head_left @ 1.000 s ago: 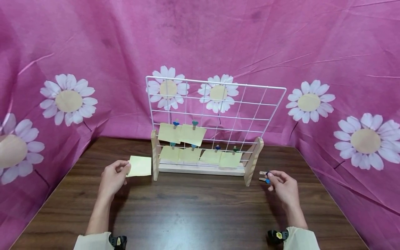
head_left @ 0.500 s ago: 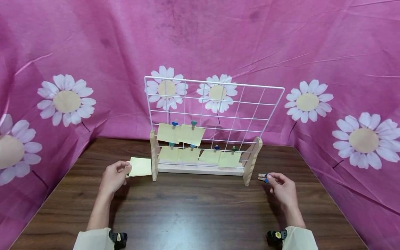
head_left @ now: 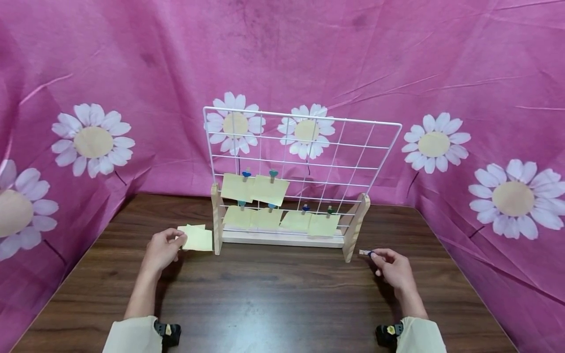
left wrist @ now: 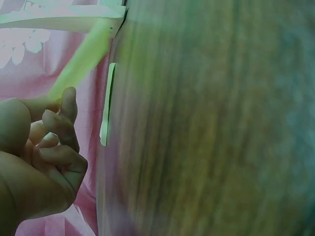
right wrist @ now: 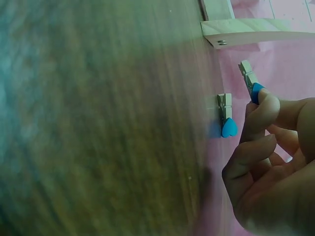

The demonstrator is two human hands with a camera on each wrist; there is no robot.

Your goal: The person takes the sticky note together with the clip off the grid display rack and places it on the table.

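The work stands on a dark wood-grain bench (head_left: 265,284), with a pink flowered backdrop (head_left: 282,59) behind it.

Left hand (head_left: 162,249): stationed to the left of the display rack (head_left: 282,239). The grip is pinched, thumb against forefinger, on one edge of a yellow note (head_left: 199,240); the sheet extends toward the rack's left wooden leg (head_left: 217,219). A second yellow note (left wrist: 107,105) lies on the bench just beyond the held one.

Right hand (head_left: 395,269): stationed to the right of the rack. The grip is pinched, thumb against forefinger, at the blue heart end of a wooden clip (right wrist: 248,78). The clip's bare wooden end points toward the right wooden leg (head_left: 356,228), near it but apart. A spare clip (right wrist: 226,110), also with a blue heart, rests on the bench near the held one.

Rack loading: six yellow notes, clipped to the white wire grid. Upper row: a left note (head_left: 237,189) and an overlapping right note (head_left: 270,191). Lower row: four notes side by side, the endmost (head_left: 324,225) under a dark green heart clip.
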